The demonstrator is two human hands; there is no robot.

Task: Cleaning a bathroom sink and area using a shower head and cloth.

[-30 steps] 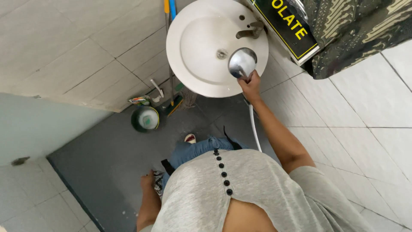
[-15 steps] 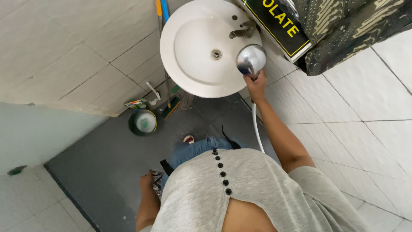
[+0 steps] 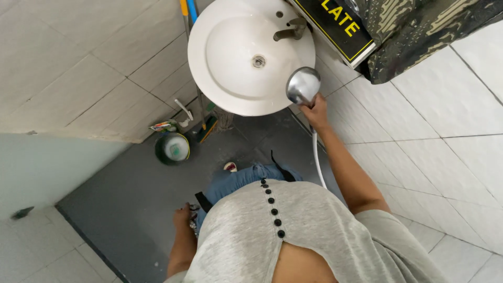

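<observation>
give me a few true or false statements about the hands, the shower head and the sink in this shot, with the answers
1. The right hand grips a chrome shower head. True.
2. The shower head is held over the middle of the sink. False: it is at the sink's edge, on the side away from the drain's centre.
3. The left hand hangs low beside the person's leg, away from the sink. True.
4. A white hose runs down from the shower head past the right forearm. True.
5. The sink is square and black. False: it is round and white.
6. The floor under the sink is white tile. False: it is dark grey; a small green bucket stands on it.
</observation>
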